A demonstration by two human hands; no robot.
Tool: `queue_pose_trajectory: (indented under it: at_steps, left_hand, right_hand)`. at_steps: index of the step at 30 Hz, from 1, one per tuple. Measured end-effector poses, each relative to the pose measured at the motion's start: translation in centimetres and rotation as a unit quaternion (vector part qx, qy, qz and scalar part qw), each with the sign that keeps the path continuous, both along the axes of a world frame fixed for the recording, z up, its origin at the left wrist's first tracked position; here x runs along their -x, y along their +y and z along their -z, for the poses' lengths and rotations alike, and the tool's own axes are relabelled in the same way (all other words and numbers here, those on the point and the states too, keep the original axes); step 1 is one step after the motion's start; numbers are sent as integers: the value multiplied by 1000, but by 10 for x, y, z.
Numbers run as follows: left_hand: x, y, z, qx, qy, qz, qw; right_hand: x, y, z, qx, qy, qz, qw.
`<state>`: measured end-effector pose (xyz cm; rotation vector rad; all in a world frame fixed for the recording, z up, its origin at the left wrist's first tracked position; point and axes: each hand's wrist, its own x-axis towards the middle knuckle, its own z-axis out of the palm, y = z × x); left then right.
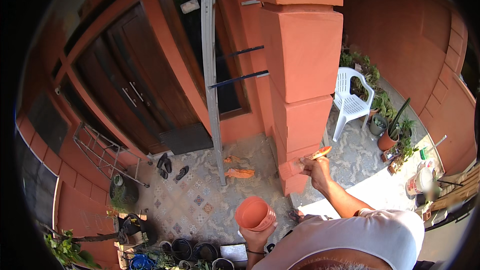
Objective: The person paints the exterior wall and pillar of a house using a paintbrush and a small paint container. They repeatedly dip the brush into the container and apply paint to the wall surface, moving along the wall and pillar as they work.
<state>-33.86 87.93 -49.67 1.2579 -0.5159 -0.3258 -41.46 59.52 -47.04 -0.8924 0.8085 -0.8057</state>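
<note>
My left hand (258,235) grips a round orange plastic tub (267,222) from below and the side. Its open top faces up, and orange paint (252,213) shows inside. In my right hand (318,170) is a paintbrush (321,153) with an orange handle that points up and away. The bristle end, coated orange, lies against the lower part of a terracotta-orange pillar (310,56); its exact edge blends with the painted surface. Both hands are apart, the right one farther forward.
A metal post (208,45) with dark crossbars (240,78) stands left of the pillar. Orange cloths (240,173) and sandals (182,173) lie on the tiled floor. A white plastic chair (352,105), potted plants (388,140) and a bucket (419,182) stand to the right; more pots (182,249) line the near left.
</note>
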Motion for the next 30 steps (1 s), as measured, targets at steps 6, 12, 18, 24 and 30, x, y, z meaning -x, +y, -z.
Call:
queue_pose_trajectory:
  at_steps: [6,12,18,24,30]
  left_hand:
    - [-2,8,11,-19,3,6,1000]
    - [-8,8,17,-34,-18,14,999]
    - [-3,-6,19,-34,-16,40,999]
    - [3,-13,18,-64,-18,59,996]
    - [3,-16,19,-57,-10,64,996]
  right_hand:
    - [60,-24,75,-241,-2,86,967]
    - [52,-33,30,-126,-156,60,978]
    - [46,-19,35,-194,-198,40,960]
    - [63,-8,41,-215,-238,9,947]
    - [65,-3,-17,-27,-188,31,981]
